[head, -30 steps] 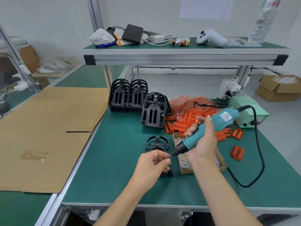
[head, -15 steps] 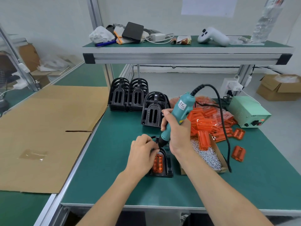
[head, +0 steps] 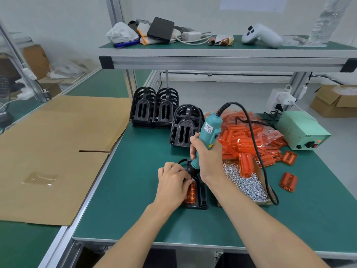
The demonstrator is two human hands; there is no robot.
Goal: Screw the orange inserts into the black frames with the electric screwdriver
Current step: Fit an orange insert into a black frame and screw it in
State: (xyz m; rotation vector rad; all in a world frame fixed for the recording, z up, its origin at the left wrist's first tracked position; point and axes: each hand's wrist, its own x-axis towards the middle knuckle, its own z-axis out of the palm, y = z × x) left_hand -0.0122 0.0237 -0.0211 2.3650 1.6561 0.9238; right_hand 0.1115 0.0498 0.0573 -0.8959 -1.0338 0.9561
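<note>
A black frame (head: 203, 198) lies flat on the green bench, with an orange insert (head: 191, 192) seated in it. My left hand (head: 172, 182) covers the frame's left side, fingers curled on it beside the insert. My right hand (head: 207, 161) grips the teal electric screwdriver (head: 209, 130), held nearly upright with its black nose down on the frame's upper end. The bit's tip is hidden between my hands.
A cardboard box of silver screws (head: 245, 182) sits right of the frame. Loose orange inserts (head: 251, 140) pile behind it. Stacks of black frames (head: 154, 109) stand further back. A green power supply (head: 301, 130) is at the right. Flat cardboard (head: 54, 147) covers the left bench.
A second ago the screwdriver was raised and tilted above the screw box, my left hand at its tip. It has since swung upright onto the frame, where my left hand settled.
</note>
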